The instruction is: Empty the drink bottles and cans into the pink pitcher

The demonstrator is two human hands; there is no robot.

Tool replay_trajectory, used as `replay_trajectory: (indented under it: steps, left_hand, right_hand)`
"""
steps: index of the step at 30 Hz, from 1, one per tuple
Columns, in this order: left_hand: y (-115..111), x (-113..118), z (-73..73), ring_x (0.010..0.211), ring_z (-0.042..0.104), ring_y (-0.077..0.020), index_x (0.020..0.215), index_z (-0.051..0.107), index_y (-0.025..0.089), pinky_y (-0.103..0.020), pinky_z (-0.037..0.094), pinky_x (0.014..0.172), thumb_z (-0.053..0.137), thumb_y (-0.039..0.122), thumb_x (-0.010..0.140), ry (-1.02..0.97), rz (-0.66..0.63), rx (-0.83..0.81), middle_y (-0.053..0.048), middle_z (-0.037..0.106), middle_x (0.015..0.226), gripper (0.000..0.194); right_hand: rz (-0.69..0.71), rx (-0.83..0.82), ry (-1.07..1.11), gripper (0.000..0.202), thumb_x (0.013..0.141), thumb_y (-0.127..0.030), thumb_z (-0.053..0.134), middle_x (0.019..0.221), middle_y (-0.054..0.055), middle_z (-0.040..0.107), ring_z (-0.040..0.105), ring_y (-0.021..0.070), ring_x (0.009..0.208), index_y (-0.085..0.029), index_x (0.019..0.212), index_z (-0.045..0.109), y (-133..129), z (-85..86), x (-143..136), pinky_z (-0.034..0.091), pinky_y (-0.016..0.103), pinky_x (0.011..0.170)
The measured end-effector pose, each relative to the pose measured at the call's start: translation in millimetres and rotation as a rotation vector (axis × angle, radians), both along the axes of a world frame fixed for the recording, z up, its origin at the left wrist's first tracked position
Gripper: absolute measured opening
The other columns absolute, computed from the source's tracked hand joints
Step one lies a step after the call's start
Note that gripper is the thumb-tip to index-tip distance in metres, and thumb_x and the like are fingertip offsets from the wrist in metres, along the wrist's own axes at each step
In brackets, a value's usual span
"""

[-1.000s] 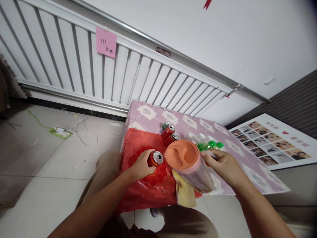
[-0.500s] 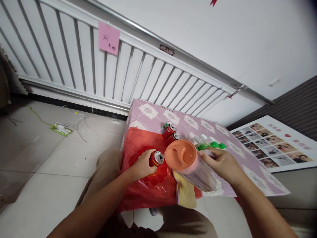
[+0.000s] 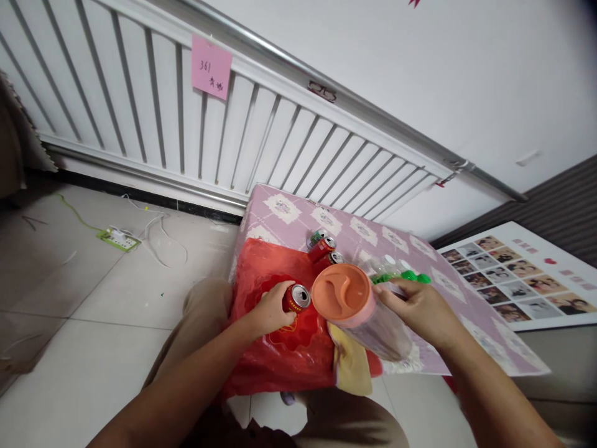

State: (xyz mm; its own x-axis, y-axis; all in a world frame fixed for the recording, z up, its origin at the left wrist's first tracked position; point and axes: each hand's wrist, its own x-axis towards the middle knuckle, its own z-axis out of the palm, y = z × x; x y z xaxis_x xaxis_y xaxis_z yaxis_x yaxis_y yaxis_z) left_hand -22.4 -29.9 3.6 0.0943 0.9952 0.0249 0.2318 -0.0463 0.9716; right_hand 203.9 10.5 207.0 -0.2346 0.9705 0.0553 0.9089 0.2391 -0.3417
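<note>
Pink square paper (image 3: 211, 67), handwritten "361" above further characters, hangs on the white slatted metal radiator (image 3: 191, 124). The left hand (image 3: 270, 312) grips a red cylindrical metal can (image 3: 297, 300), its yellow lettering too small to read, above a glossy red plastic sheet (image 3: 280, 361) covering the bench's (image 3: 438, 298) near left corner. By the near edge, a clear plastic pitcher (image 3: 385, 336) with a round, molded orange lid (image 3: 340, 291) is held by the right hand (image 3: 425, 311), fingers wrapped round its handle.

Pink note (image 3: 211, 67) on white radiator (image 3: 239, 124)
</note>
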Motion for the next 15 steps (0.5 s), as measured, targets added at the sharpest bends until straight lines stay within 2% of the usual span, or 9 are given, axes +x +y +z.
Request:
replay_trajectory:
  steps: [8, 15]
  left_hand:
    - [0.5, -1.8, 3.3, 0.132, 0.053, -0.0313, 0.138, 0.047, 0.022, -0.048, 0.04, 0.113, 0.07, 0.01, 0.068, 0.01, 0.001, -0.011, -0.011, 0.057, 0.143, 0.075]
    - [1.0, -1.9, -0.3, 0.133, 0.052, -0.0303, 0.137, 0.047, 0.022, -0.047, 0.039, 0.114, 0.071, 0.011, 0.068, -0.016, 0.007, 0.014, -0.011, 0.056, 0.143, 0.074]
  right_hand:
    - [0.046, 0.034, -0.057, 0.044, 0.079, -0.06, 0.056, 0.051, -0.003, 0.046, 0.043, 0.0129, 0.05, -0.02, 0.06, 0.06, 4.9, 0.5, -4.2, 0.034, 0.025, 0.045]
    - [0.047, 0.048, -0.074, 0.044, 0.08, -0.059, 0.055, 0.051, -0.004, 0.044, 0.041, 0.0123, 0.05, -0.02, 0.058, 0.057, 6.4, -1.2, -4.8, 0.032, 0.026, 0.044]
